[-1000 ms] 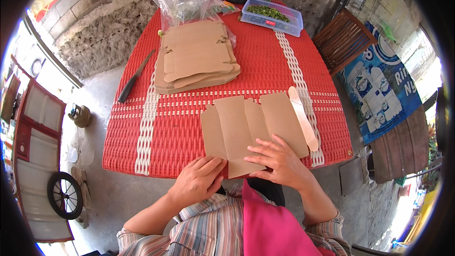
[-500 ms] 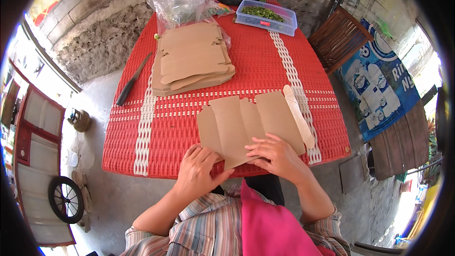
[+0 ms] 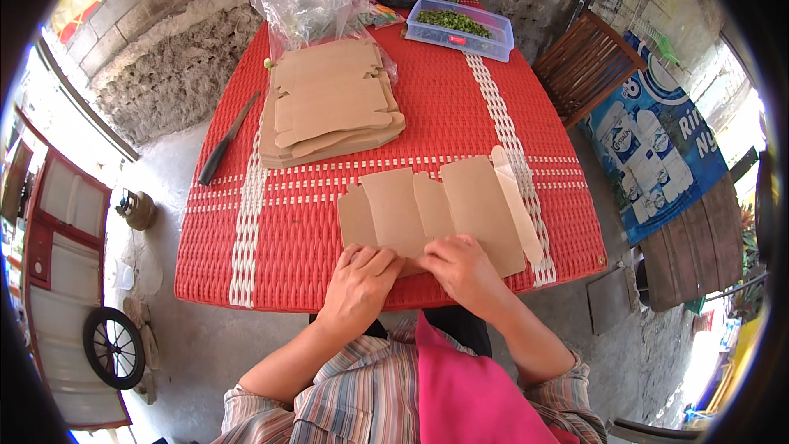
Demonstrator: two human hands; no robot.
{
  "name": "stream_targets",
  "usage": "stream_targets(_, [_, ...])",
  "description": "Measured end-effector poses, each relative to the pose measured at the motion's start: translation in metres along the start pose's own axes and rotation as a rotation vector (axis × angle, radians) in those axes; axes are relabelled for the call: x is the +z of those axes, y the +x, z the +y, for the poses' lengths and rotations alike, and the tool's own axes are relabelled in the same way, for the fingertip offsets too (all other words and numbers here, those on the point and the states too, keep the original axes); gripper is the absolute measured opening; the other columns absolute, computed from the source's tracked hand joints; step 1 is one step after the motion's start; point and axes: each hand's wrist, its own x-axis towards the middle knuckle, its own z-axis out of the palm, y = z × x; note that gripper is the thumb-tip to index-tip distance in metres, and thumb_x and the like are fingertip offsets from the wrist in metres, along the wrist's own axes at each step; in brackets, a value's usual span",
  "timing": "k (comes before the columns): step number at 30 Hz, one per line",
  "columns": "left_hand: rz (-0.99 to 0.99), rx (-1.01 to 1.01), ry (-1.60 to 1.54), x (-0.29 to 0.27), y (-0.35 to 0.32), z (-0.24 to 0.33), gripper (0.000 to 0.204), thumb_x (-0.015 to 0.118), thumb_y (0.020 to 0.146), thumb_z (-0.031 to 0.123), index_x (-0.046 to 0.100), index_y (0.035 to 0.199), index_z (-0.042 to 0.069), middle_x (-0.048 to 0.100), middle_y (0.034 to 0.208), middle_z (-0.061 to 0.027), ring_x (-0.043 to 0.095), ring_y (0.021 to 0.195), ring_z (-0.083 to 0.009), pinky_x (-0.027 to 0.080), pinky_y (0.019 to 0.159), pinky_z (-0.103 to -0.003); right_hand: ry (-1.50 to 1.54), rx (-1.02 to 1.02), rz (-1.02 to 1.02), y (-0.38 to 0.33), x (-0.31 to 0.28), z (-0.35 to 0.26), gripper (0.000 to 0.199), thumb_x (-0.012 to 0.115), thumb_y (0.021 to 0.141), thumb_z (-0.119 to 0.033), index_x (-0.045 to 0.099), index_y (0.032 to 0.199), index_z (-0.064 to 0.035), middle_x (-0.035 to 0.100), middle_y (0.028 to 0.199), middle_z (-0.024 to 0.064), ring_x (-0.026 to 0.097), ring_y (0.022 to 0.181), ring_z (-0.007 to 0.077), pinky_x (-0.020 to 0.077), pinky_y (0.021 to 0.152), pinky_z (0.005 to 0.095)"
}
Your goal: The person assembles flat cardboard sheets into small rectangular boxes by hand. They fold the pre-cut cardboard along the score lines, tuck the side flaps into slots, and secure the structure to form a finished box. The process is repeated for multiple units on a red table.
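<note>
An unfolded brown cardboard box (image 3: 477,205) lies creased on the red woven table cover (image 3: 312,238), close to the table's near edge. At the box's near edge my left hand (image 3: 360,286) has its fingers curled over the board, pinching it. Just to the right, my right hand (image 3: 465,273) also bends its fingers around that same edge, the two hands almost meeting. My thumbs are largely hidden below the board. Farther back rests a stack of flat cardboard boxes (image 3: 329,99).
Left of the stack is a knife (image 3: 228,140) with a dark handle. A clear plastic bag (image 3: 300,4) sits behind the stack. At the far right stands a plastic container (image 3: 460,29) of chopped greens. A wooden chair (image 3: 588,66) is beside the table.
My right hand has moved left along the near edge and closed on it. The left hand's fingers have shifted onto the board, and the near edge is now bent up between the hands.
</note>
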Motion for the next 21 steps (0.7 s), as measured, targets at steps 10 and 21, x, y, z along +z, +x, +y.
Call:
stream_targets(10, [-0.092,0.021,0.035,-0.009,-0.006,0.002,0.030,0.068,0.089,0.018,0.069,0.116,0.007,0.060,0.105,-0.0009,0.058,0.100,-0.0200,0.042,0.104,-0.047,-0.083,-0.125,-0.122,-0.005,-0.012,-0.003,0.038,0.055,0.083,-0.004,0.069,0.118,-0.0063,0.060,0.105,0.0036,0.057,0.101,0.0218,0.0446,0.096,0.0384])
stream_targets(21, [-0.085,0.007,0.044,-0.015,-0.007,-0.009,0.031,0.068,0.087,0.016,0.070,0.117,0.011,0.060,0.101,0.0018,0.059,0.100,-0.0175,0.037,0.109,-0.049,0.025,0.179,-0.022,-0.028,-0.040,0.006,0.037,0.067,0.090,-0.018,0.067,0.126,-0.0102,0.061,0.126,0.0077,0.055,0.122,0.0291,0.0405,0.107,0.0463])
